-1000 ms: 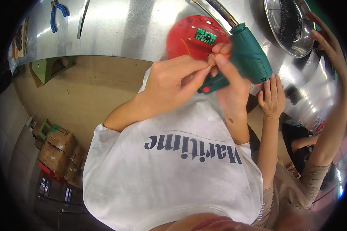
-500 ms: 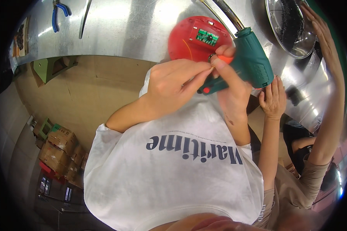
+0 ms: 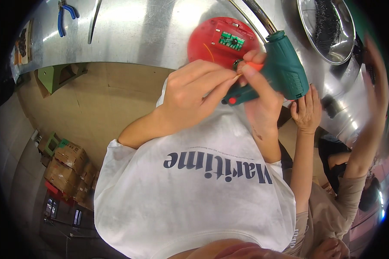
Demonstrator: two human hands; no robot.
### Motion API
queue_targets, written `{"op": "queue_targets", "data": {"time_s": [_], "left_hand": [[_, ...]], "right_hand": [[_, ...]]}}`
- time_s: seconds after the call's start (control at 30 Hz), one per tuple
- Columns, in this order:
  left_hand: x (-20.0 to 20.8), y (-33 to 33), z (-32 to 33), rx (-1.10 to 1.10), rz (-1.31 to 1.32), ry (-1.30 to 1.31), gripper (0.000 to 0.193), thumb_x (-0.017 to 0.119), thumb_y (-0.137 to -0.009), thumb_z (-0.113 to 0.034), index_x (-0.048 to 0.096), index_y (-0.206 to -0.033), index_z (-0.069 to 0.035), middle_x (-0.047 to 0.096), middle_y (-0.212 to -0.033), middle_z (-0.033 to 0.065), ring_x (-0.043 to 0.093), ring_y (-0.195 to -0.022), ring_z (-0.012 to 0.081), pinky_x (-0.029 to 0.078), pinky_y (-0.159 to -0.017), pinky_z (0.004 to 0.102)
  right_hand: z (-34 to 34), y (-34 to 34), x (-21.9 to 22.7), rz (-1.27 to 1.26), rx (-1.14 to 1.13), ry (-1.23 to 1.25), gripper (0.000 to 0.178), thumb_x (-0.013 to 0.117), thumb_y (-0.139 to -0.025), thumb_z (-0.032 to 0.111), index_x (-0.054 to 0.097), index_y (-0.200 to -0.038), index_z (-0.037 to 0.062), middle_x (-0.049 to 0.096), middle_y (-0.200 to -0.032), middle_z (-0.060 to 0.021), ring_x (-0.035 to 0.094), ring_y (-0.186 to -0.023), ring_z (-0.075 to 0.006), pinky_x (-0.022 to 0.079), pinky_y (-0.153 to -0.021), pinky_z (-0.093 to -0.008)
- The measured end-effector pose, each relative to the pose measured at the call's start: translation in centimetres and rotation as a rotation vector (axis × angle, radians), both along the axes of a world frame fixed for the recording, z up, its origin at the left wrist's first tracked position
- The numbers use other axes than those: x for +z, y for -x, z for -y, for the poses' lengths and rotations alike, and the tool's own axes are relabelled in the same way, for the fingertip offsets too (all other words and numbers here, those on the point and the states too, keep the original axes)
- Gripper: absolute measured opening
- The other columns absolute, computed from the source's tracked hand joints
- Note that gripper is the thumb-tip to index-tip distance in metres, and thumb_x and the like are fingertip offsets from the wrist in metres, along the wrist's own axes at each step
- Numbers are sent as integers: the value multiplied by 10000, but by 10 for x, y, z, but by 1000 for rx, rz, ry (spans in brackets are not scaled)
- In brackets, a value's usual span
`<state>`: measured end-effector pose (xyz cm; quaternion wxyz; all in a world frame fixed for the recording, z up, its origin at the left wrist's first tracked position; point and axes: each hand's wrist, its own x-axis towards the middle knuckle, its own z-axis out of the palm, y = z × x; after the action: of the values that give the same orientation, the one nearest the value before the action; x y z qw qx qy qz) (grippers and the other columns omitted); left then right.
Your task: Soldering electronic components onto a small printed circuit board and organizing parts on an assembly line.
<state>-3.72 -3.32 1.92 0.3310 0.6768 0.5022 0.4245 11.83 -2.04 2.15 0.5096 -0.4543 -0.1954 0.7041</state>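
My right hand [image 3: 265,97] is wrapped around a dark green, pistol-shaped soldering gun [image 3: 285,64] with an orange trigger [image 3: 255,66] and a metal barrel [image 3: 259,16]. Its thumb is raised near a small round fitting [image 3: 236,64]. The fingertips of my left hand [image 3: 190,88] pinch a thin yellowish strand [image 3: 238,76] beside that thumb; most of it is hidden. Just beyond both hands, a red round housing [image 3: 196,45] lies on the metal table, carrying a green circuit board [image 3: 232,41] and a thin orange wire [image 3: 209,52].
Blue-handled pliers [image 3: 61,21] and a thin metal strip [image 3: 94,21] lie at the far left of the metal table [image 3: 129,39]. At the right, a metal bowl [image 3: 347,47] contains black wires [image 3: 324,26]. A co-worker's hand [image 3: 307,110] rests on the table edge nearby.
My hands and the soldering gun have barely shifted. The co-worker's far hand has left the bowl's rim and is blurred by motion.
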Motion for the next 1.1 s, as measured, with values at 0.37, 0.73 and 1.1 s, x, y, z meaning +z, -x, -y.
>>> {"op": "queue_targets", "data": {"time_s": [0.37, 0.73, 1.1], "left_hand": [[0, -2, 1, 21, -14, 28, 157, 714, -739, 51, 691, -890, 17, 654, -781, 87, 612, -644, 165, 480, -546, 247], [-13, -4, -5, 161, -16, 20, 157, 733, -709, 37, 716, -853, -24, 608, -1154, 133, 552, -937, 200, 473, -661, 268], [-27, -7, -17, 221, 59, 73, 76, 712, -751, 14, 701, -825, 0, 586, -1236, 129, 546, -1034, 219, 462, -873, 309]], "right_hand": [[1, 2, 1, 94, -10, -13, 253, 629, -781, -65, 560, -1014, 7, 577, -1035, -107, 572, -764, -147, 445, -680, -256], [4, -7, 1, 29, -31, 0, 178, 590, -844, -4, 530, -1012, -2, 562, -1020, -113, 573, -778, -166, 446, -681, -257], [39, -48, -5, 497, 163, -159, 204, 586, -835, 84, 527, -978, -49, 567, -933, -169, 561, -724, -170, 438, -597, -249]]}}
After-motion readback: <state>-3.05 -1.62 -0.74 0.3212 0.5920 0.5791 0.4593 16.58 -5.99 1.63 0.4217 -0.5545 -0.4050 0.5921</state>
